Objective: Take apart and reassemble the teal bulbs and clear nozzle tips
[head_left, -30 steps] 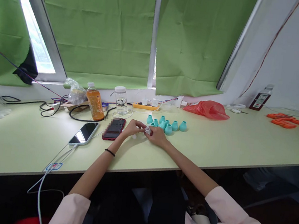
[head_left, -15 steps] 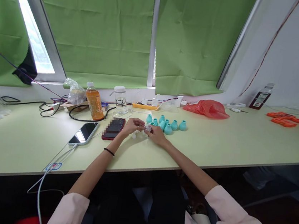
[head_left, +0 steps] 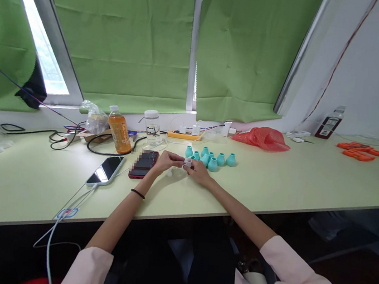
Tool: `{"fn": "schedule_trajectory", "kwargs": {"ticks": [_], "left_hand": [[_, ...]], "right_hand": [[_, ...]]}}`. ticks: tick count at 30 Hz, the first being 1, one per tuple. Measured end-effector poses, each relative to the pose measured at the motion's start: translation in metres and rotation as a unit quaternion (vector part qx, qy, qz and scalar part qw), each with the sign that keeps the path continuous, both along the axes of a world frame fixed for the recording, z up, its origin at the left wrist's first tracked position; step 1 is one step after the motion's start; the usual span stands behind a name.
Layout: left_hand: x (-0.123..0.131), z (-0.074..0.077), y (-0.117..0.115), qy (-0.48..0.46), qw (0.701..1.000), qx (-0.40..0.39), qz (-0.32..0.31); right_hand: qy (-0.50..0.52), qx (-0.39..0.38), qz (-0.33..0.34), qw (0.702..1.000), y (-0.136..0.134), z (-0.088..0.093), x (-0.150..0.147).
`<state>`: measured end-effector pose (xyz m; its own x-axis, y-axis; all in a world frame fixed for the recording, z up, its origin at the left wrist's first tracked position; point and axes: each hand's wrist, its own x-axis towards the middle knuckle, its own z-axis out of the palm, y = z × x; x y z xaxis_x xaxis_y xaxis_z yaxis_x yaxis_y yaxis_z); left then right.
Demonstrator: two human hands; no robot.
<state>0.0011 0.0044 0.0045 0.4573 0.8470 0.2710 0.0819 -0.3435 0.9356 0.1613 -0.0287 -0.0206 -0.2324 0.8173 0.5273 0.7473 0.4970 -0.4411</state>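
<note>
Over the pale green table (head_left: 273, 183), my left hand (head_left: 168, 161) and my right hand (head_left: 199, 172) meet around a small white piece (head_left: 188, 162). The fingers of both hands are closed on it, the left from one side and the right from the other. Several small turquoise vase-shaped pieces (head_left: 212, 164) stand just behind and to the right of my right hand. Another small whitish bit (head_left: 170, 172) lies on the table below my left hand. A dark phone with a red edge (head_left: 143, 164) is left of my left hand.
A second phone (head_left: 105, 170) with a cable lies left. Behind are an orange drink bottle (head_left: 120, 130), a clear jar (head_left: 152, 128), a yellow power strip (head_left: 184, 135) and a red plastic bag (head_left: 261, 138). Orange items (head_left: 363, 150) and a dark bottle (head_left: 330, 123) are far right.
The fingers of my left hand have shifted slightly on the white piece. Both hands remain in nearly the same place.
</note>
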Motion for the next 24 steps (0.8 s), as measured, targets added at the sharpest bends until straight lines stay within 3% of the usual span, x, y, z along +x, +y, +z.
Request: {"fn": "schedule_trajectory", "kwargs": {"ticks": [13,24], "left_hand": [[0.0013,-0.0054,0.0044,-0.015,1.0,-0.016,0.006],[-0.0013,-0.0054,0.0069,0.007,0.999,-0.009,-0.031]], "right_hand": [[-0.005,-0.004,0.005,1.0,0.0005,0.0003,0.0007],[0.003,-0.006,0.009,1.0,0.0001,-0.0005,0.0013]]}}
